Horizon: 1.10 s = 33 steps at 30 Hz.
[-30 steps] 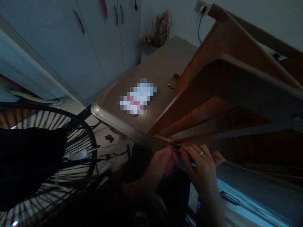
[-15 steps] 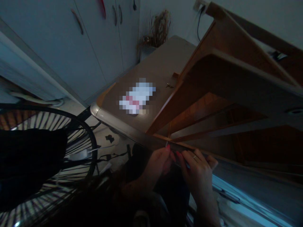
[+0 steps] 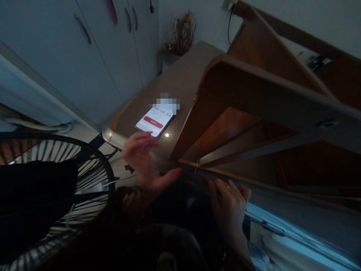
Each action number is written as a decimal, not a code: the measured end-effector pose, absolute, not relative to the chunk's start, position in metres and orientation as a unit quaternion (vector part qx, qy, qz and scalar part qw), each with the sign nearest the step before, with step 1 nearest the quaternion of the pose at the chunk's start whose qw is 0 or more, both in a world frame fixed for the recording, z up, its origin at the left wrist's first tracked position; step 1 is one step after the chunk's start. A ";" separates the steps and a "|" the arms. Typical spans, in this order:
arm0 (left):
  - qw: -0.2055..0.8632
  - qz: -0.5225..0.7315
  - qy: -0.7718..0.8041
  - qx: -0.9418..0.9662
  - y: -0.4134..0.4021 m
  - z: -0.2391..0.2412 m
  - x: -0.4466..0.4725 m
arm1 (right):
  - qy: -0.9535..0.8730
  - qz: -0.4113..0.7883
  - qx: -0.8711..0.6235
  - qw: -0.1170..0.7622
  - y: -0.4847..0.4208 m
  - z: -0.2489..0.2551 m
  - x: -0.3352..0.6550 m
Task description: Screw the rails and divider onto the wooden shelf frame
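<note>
My left hand [image 3: 145, 160] hovers over the near corner of the brown table [image 3: 183, 77], fingers spread and slightly blurred, holding nothing I can see. Just beyond it lies a phone [image 3: 154, 119] with a lit screen and a red button. My right hand [image 3: 229, 199] grips the lower edge of a large wooden furniture piece [image 3: 254, 94] that lies tilted on the table, fingers curled over its near rail.
White cupboard doors [image 3: 84, 49] with handles fill the upper left. A pot of dry twigs [image 3: 177, 37] stands by the wall. A black wire chair [image 3: 56, 180] with dark cloth sits at the left; cables lie on the floor.
My left hand left the furniture's near edge and moved left and up toward the phone, opening. The phone screen now shows. My right hand stays on the rail.
</note>
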<state>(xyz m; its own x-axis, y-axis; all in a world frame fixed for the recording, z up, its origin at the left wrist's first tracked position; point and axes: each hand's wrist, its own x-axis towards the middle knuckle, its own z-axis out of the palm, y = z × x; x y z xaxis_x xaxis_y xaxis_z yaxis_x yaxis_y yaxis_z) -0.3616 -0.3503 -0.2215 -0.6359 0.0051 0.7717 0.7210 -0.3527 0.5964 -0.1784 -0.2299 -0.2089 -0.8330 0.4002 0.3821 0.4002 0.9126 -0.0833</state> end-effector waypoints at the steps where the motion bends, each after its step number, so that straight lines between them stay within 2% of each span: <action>1: 0.203 -0.747 -0.511 -0.374 -0.346 -0.213 -0.370 | -0.958 0.004 -0.207 0.200 -0.229 -0.209 -0.178; 3: 0.176 -0.743 -0.507 -0.399 -0.341 -0.189 -0.386 | -0.958 0.016 -0.205 0.200 -0.229 -0.209 -0.179; 6: 0.291 -0.712 -0.469 -0.435 -0.344 -0.141 -0.402 | -0.954 0.033 -0.207 0.213 -0.229 -0.210 -0.179; 8: 0.368 -0.622 -0.462 -0.513 -0.349 -0.107 -0.403 | -0.951 0.040 -0.209 0.226 -0.229 -0.212 -0.180; 11: 0.308 -0.447 -0.647 -0.535 -0.350 -0.063 -0.390 | -0.948 0.042 -0.213 0.231 -0.229 -0.213 -0.181; 14: 0.223 -0.458 -0.666 -0.545 -0.337 -0.035 -0.369 | -0.951 0.042 -0.211 0.224 -0.228 -0.211 -0.182; 17: 0.168 -0.466 -0.663 -0.561 -0.322 -0.021 -0.356 | -0.953 0.047 -0.211 0.214 -0.228 -0.209 -0.181; 22: 0.193 -0.212 -0.716 -0.637 -0.310 -0.012 -0.356 | -0.952 0.061 -0.219 0.207 -0.230 -0.209 -0.181; 25: 0.215 -0.130 -0.710 -0.658 -0.307 -0.007 -0.361 | -0.948 0.051 -0.224 0.221 -0.231 -0.210 -0.182; 30: 0.219 -0.090 -0.696 -0.677 -0.306 -0.003 -0.366 | -0.947 0.046 -0.217 0.231 -0.231 -0.209 -0.182; 33: 0.178 -0.134 -0.693 -0.685 -0.308 -0.001 -0.365 | -0.946 0.043 -0.215 0.238 -0.230 -0.207 -0.180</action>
<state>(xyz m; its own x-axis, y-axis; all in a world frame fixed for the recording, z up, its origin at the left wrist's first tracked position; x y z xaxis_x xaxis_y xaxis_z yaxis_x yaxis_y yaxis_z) -0.3646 -0.3079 -0.0014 0.0033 0.9027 0.4303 0.9980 0.0245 -0.0591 -0.1805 -0.2301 -0.2073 -0.7945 0.4271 0.4317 0.3862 0.9039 -0.1836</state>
